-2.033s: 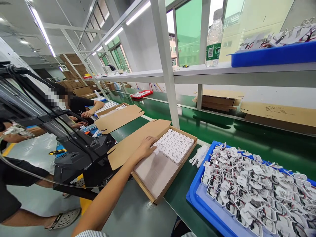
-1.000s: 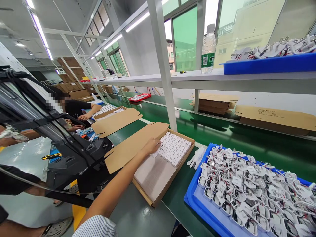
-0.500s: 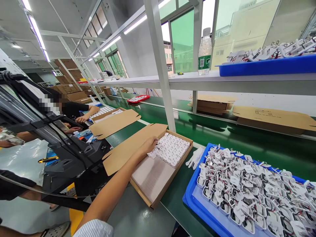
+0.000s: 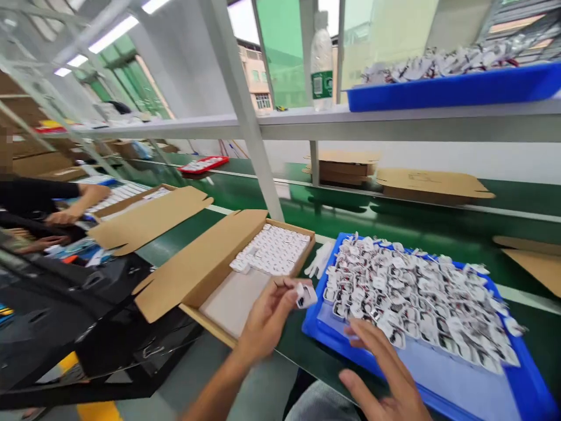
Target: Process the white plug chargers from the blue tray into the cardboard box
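The left hand pinches a small white piece near the left edge of the blue tray; the right hand, empty, is spread over its near edge. I see white blocks filling only the far end of the carton; many wired parts crowd the tray.

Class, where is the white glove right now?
In the head view, right of centre, the white glove lies on the green bench between the open cardboard box and the lower blue tray.
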A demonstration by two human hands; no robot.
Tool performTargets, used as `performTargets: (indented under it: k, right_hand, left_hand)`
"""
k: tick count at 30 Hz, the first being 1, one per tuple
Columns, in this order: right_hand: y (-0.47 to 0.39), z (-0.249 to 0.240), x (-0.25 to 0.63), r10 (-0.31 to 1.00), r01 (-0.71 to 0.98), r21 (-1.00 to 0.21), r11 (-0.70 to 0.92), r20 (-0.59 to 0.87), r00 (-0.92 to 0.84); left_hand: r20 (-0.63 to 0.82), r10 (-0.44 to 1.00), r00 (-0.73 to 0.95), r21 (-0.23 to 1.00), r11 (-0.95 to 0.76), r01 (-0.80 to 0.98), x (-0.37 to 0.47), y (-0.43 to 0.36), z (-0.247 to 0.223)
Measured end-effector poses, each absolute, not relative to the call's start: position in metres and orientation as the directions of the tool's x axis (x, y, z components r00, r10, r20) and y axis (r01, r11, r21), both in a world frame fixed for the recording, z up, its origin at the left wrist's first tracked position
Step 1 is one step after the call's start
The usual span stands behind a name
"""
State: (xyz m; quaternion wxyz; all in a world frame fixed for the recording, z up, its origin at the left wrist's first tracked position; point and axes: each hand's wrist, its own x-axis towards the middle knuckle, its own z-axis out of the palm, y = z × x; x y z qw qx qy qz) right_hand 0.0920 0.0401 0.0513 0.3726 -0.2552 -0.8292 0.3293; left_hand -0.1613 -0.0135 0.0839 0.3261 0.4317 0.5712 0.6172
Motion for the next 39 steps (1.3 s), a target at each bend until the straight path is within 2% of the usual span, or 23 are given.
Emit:
performTargets:
  k: [2,5,10,14,20,23,26,29,35,39]
  right_hand:
    - [0.044,0.056,0.086,0.658,0.217,-0.687,0.693,0.481,-0.579]
    - [0.047,0.060,0.086,0.612,0.161,-0.642,0.749,0.579,-0.539]
    - [0.045,0.060,0.098,0.636,0.098,-0.675,0.731,0.622,-0.456]
    - [0.044,0.064,0.107,0.606,0.113,-0.649,0.752,0.615,-0.505]
    - [0.040,0.072,0.115,0.492,0.300,-0.398,0.867,0.587,-0.644]
    - [0.038,0.075,0.119,0.481,0.341,-0.343,0.876,0.552,-0.681]
    - [0.035,0.076,0.119,0.508,0.344,-0.384,0.857,0.516,-0.689]
    - [0.036,0.074,0.120,0.571,0.323,-0.508,0.799,0.469,-0.674]
    - [0.045,0.068,0.132,0.633,0.250,-0.712,0.656,0.339,-0.696]
    - [0.047,0.064,0.136,0.631,0.252,-0.701,0.668,0.352,-0.691]
  left_hand:
    - [0.128,0.918,-0.375,0.990,-0.142,-0.011,-0.122,-0.020,0.072]
    - [0.129,0.928,-0.350,0.979,-0.174,-0.102,-0.085,-0.024,0.058]
    - [0.046,0.964,-0.262,0.962,-0.114,-0.250,-0.061,-0.021,0.047]
    - [0.136,0.933,-0.335,0.984,-0.166,-0.064,-0.051,-0.016,0.044]
    - [0.368,0.850,-0.376,0.921,-0.277,0.274,-0.045,-0.018,0.036]
    - [0.447,0.836,-0.319,0.859,-0.301,0.415,-0.048,-0.021,0.036]
    - [0.485,0.830,-0.275,0.827,-0.334,0.453,-0.050,-0.023,0.037]
    - [0.509,0.828,-0.237,0.815,-0.374,0.443,-0.050,-0.021,0.037]
    - [0.392,0.881,-0.265,0.915,-0.345,0.208,-0.050,-0.018,0.034]
    - [0.378,0.881,-0.283,0.920,-0.325,0.218,-0.054,-0.020,0.035]
